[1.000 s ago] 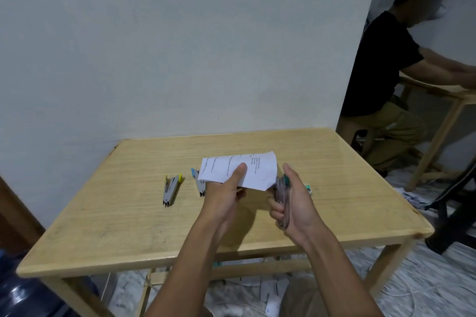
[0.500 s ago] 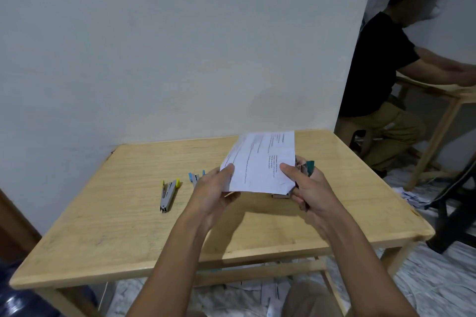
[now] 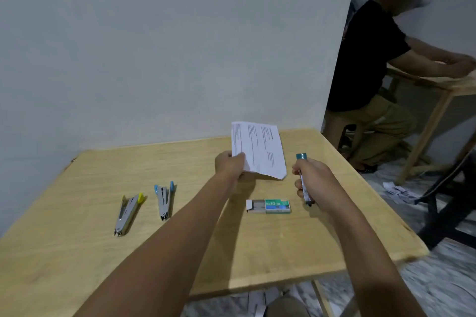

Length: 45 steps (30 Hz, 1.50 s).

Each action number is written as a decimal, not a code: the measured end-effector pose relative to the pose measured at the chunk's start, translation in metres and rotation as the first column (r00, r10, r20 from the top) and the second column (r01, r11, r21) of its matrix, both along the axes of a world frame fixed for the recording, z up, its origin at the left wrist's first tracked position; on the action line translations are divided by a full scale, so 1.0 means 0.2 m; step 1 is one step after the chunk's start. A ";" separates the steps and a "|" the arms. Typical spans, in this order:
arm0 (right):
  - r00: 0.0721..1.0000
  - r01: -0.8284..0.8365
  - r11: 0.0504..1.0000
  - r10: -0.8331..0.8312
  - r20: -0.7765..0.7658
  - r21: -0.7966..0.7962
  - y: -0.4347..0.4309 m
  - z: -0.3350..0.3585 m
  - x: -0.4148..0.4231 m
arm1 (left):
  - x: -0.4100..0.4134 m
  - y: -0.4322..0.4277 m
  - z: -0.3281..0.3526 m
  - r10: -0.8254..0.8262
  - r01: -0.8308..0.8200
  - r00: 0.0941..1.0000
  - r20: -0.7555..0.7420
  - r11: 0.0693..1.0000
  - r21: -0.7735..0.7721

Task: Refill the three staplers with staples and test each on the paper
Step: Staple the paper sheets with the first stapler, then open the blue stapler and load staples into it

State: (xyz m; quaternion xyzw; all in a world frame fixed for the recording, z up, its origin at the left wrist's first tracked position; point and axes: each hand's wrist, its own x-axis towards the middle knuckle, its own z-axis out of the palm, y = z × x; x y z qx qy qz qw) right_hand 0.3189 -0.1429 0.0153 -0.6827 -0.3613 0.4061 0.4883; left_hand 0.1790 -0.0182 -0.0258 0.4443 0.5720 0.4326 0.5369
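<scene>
Staple box (image 3: 269,206) on table (image 3: 77,252): green label reads "No.10"; tray slid partly out, contents unclear. Left hand (image 3: 229,166) pinches printed paper (image 3: 260,152), text illegible. Right hand (image 3: 315,180) grips teal stapler (image 3: 301,156). Yellow stapler (image 3: 128,213) and blue stapler (image 3: 164,201) lie left.

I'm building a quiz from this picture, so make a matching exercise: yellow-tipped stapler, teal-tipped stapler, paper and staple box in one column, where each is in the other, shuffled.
1. yellow-tipped stapler
2. teal-tipped stapler
3. paper
4. staple box

A. pinched in the left hand
B. on the table by the right hand
C. farthest left on the table
D. gripped in the right hand

Pairs: 1-C, 2-D, 3-A, 4-B
</scene>
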 end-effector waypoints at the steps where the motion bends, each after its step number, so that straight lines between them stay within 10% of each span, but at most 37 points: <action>1: 0.999 -0.015 1.000 0.015 0.032 -0.011 0.02 0.01 0.03 | 0.04 0.03 0.00 -0.005 0.006 0.996 -0.084 1.000 0.009; 5: 0.984 -0.082 0.996 0.077 0.160 0.028 0.03 0.09 0.06 | 0.08 0.09 0.02 -0.084 0.148 0.879 -0.469 0.984 0.101; 8: 0.970 -0.108 0.993 0.095 0.225 0.050 0.04 0.13 0.07 | 0.10 0.06 0.06 -0.087 0.270 0.619 -0.780 0.957 0.108; 13: 0.951 -0.190 0.980 0.167 0.262 0.065 0.07 0.06 -0.03 | 0.03 0.01 -0.01 -0.033 0.327 0.339 -0.940 0.941 0.085; 21: 0.951 -0.223 0.974 0.226 0.209 -0.035 0.10 -0.03 -0.06 | -0.26 -0.06 -0.07 -0.027 0.286 0.642 -0.767 0.936 0.207; 27: 0.948 -0.267 0.963 0.268 0.173 -0.029 0.11 -0.10 -0.08 | -0.58 -0.20 -0.07 0.279 0.119 0.425 -0.861 0.926 0.359; 35: 0.874 -0.308 0.951 0.284 0.394 -0.002 0.21 -0.14 -0.47 | -0.75 -0.34 -0.23 0.338 0.071 0.460 -0.821 0.908 0.413; 45: 0.475 -0.221 0.947 0.315 0.822 -0.235 0.66 -0.22 -0.63 | -0.77 -0.33 -0.25 0.369 0.042 0.532 -0.762 0.888 0.458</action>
